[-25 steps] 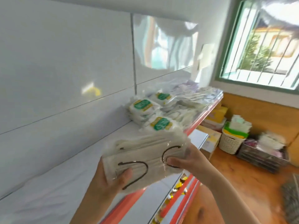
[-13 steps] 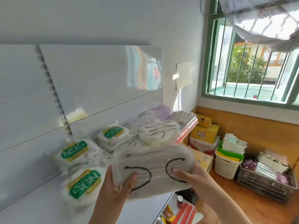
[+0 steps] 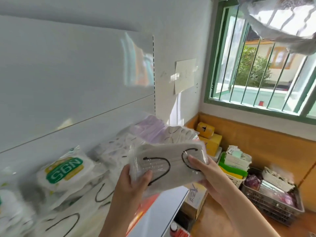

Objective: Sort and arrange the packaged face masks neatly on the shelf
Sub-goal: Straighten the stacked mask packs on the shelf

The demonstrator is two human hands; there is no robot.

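Note:
I hold a clear-wrapped pack of white masks with black ear loops (image 3: 172,161) in both hands, above the front edge of the shelf (image 3: 164,204). My left hand (image 3: 132,183) grips its left end, thumb on top. My right hand (image 3: 205,175) grips its right end. On the shelf behind lie N95 packs with green labels (image 3: 64,170), more black-loop packs (image 3: 71,219), a purple mask pack (image 3: 150,125) and a white pack (image 3: 177,134) at the far end.
The white back panel (image 3: 77,74) rises behind the shelf. A lower shelf with a red edge (image 3: 147,207) juts out below. Yellow boxes (image 3: 210,141), a white basket (image 3: 236,170) and a grey crate (image 3: 273,199) stand on the wooden floor under the barred window (image 3: 261,65).
My view has swung to the right along the shelf. The held pack has travelled rightward with both hands, from beside the N95 packs toward the purple and white packs at the far end.

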